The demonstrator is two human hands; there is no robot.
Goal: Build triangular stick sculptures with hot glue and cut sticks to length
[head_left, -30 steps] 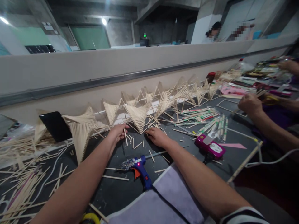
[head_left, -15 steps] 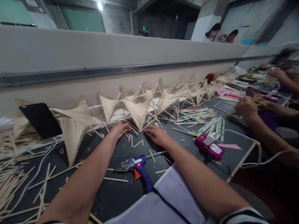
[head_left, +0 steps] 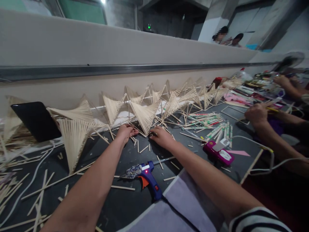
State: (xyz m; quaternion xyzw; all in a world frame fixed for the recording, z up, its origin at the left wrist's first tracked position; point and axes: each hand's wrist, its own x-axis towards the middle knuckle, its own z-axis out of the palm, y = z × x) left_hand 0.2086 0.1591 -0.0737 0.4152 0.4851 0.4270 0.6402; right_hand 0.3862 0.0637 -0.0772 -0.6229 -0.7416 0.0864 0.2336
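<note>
Twisted fans of thin wooden sticks form a stick model (head_left: 146, 114) standing along the wall. My left hand (head_left: 126, 133) is at the model's lower left, fingers drawn together on a thin stick at its base. On the other side, my right hand (head_left: 161, 137) has its fingers curled at the fan's lower point; the fingertips are partly hidden. Short stick offcuts (head_left: 144, 149) lie between the hands. Below them rests a blue hot glue gun (head_left: 151, 178) with an orange trigger and a lit red light, its nozzle pointing left.
A dark tablet or phone (head_left: 36, 120) leans at left beside another stick fan (head_left: 73, 138). Loose sticks (head_left: 41, 190) and a white cable cover the left side. Patterned strips (head_left: 205, 119) and a magenta device (head_left: 218, 152) lie right. A co-worker's hand (head_left: 257, 114) works at far right.
Both hands stay at the stick model; my right fingers are curled closer against its lower point. The view has shifted slightly. The co-worker's hands at right have moved a little.
</note>
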